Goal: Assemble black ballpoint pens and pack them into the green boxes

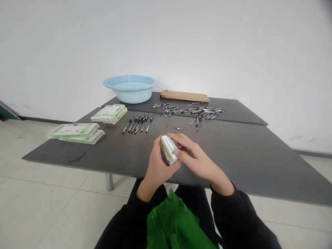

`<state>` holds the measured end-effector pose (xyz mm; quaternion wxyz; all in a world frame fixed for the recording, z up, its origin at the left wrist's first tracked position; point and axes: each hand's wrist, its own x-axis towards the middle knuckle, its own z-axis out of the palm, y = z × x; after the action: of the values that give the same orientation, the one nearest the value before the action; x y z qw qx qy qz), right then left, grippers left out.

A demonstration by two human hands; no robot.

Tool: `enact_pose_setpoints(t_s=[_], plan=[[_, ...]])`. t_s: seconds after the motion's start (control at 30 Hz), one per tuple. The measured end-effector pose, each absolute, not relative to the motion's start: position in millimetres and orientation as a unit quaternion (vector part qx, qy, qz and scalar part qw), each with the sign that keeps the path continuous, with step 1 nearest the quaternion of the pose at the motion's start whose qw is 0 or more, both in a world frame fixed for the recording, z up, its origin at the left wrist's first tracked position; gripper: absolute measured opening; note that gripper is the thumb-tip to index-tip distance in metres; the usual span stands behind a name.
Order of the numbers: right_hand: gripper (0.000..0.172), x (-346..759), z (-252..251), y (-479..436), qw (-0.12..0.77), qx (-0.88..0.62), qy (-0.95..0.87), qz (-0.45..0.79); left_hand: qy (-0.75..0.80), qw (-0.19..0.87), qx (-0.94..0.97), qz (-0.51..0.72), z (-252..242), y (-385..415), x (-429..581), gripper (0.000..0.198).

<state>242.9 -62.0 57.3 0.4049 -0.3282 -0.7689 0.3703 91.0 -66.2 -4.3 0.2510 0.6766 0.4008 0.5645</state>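
A small white and green cardboard pen box (169,149) is held between both hands, above the near edge of the dark table. My left hand (158,166) wraps round its left side and underside. On its right side, my right hand (195,157) grips it with the thumb on the printed face and the fingers at the far end. Whether anything is inside the box cannot be seen. Beyond the hands, several black-capped pens (138,123) lie side by side in a loose row. A short pen part (178,128) rests alone just past the right fingers.
Flat green-white boxes lie in a near stack (77,131) and a far stack (110,113) on the left. A light blue basin (131,90) stands behind them. A brown paper package (184,95) and a scattered heap of pens (204,112) occupy the back of the table (246,162).
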Motion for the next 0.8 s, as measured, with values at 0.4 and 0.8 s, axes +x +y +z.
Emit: enact_pose_setpoints(t_s=[0.4, 0.8], plan=[[0.028, 249, 102, -66, 0.295, -0.407, -0.828, 0.25, 0.417, 0.094, 0.723, 0.542, 1, -73, 101, 0.066], [0.011, 252, 127, -65, 0.173, -0.42, -0.868, 0.2, 0.412, 0.124, 0.654, 0.622, -15, -73, 108, 0.075]])
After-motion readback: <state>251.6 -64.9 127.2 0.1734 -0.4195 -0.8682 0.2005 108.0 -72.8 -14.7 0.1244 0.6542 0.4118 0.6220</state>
